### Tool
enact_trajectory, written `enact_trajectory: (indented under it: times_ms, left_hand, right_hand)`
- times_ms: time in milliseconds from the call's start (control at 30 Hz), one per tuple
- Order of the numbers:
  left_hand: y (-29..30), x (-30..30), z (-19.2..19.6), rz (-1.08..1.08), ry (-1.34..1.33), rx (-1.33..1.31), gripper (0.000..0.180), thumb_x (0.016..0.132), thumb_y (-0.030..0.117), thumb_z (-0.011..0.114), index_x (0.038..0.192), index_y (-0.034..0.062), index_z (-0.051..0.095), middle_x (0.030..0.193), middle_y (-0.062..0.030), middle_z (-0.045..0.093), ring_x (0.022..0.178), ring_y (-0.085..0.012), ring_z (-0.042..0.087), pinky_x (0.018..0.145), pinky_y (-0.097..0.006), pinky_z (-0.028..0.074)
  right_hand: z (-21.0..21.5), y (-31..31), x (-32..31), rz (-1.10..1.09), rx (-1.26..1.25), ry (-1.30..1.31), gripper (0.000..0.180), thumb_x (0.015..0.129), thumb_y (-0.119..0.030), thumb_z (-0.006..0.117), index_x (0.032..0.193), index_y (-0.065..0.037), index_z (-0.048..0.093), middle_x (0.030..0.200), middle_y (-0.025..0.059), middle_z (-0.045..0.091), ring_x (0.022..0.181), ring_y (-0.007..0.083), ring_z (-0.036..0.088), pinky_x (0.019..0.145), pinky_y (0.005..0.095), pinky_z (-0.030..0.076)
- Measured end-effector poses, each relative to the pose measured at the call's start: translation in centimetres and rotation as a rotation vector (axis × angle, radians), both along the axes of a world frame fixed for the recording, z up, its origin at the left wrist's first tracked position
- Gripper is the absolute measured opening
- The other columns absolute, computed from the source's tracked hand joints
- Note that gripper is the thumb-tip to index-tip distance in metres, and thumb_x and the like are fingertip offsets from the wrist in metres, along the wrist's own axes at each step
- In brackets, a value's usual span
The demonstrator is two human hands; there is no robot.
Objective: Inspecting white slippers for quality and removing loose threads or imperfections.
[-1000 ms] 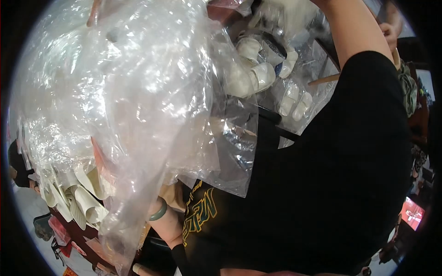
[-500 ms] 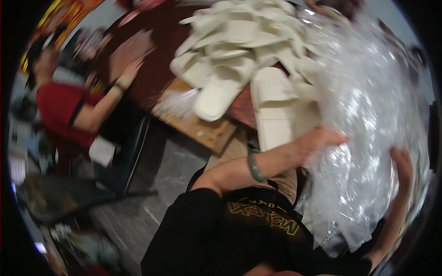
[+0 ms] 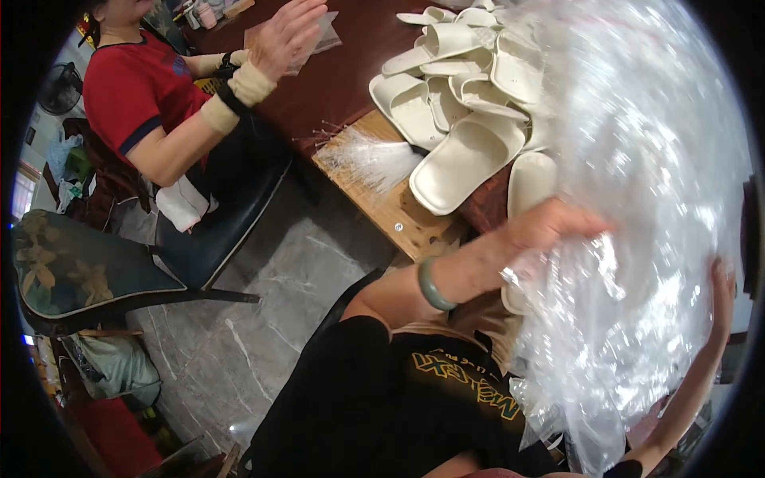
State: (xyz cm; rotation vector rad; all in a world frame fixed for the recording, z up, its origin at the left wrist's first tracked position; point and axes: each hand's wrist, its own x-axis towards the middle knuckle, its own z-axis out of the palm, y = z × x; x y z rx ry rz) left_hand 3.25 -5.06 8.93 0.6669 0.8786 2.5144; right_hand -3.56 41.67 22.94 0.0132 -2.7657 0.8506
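Observation:
A big, shiny clear plastic bag (image 3: 653,175) fills the right side and covers part of the slipper pile. My left hand (image 3: 558,225), with a green bangle on its wrist, is closed on the bag's near left side; motion blurs its fingers. At the bag's far right edge, my right hand (image 3: 722,285) holds the plastic, its fingers partly hidden by glare and folds. Cream slippers (image 3: 470,159) lie heaped on the table just beyond my left hand. Another slipper (image 3: 530,183) is partly covered by my left hand and the plastic.
A dark red table (image 3: 319,88) bears the slippers. On its wooden board (image 3: 382,211) lies a bundle of thin white plastic fasteners (image 3: 370,159). To the left, a co-worker in a red shirt (image 3: 151,88) handles a small clear bag (image 3: 323,40). A dark chair (image 3: 231,207) stands on grey flooring.
My view has shifted, and the plastic bag now spreads higher and wider over the slippers. Both my hands stay on it. The co-worker's hand has lifted from the table with the small bag.

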Motion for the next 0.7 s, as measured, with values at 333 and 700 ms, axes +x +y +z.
enact_trajectory:
  times_ms: [333,700]
  left_hand:
    - [-17.1,-6.8,-2.7,1.325,0.154,-0.711,0.030,0.090,0.010,0.050,0.115,-0.0049,0.053,0.112,-0.0118,0.055,0.097,-0.0170,0.051,0.084,-0.027,0.041]
    - [-42.5,-23.3,-10.7,1.356,-0.118,-1.249,0.028,0.088,0.009,0.050,0.114,-0.0015,0.049,0.102,-0.0078,0.050,0.079,-0.0141,0.042,0.066,-0.026,0.034]
  right_hand:
    - [1.8,-23.6,-4.0,0.550,-0.188,0.007,0.061,0.092,-0.034,0.053,0.141,-0.005,0.031,0.140,0.0134,0.037,0.127,0.0213,0.038,0.102,0.0337,0.032]
    - [-1.4,-3.5,12.7,-0.152,-0.081,0.091,0.065,0.087,-0.020,0.063,0.136,0.006,0.030,0.129,0.0176,0.045,0.110,0.0217,0.052,0.091,0.0308,0.044]
